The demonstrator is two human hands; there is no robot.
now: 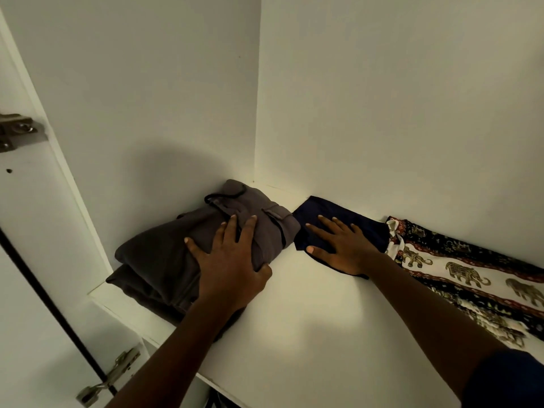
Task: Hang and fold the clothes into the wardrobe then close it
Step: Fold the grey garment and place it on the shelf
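Wardrobe shelf (309, 319), viewed from above. I see the left hand (232, 266) pressing flat, fingers spread, on the folded grey garment (159, 260) against the left wall. Its thumb seems to hook the fold's edge, though I cannot be sure. The right hand (341, 248) lies flat, fingers straight, on the folded navy garment (312, 207), beside an elephant-print cloth (459, 272).

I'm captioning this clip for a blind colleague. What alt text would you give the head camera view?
A person's two hands press flat on folded clothes on a white wardrobe shelf: the left hand on a grey folded garment, the right hand on a smaller navy garment beside it. An elephant-print cloth lies further right on the shelf.
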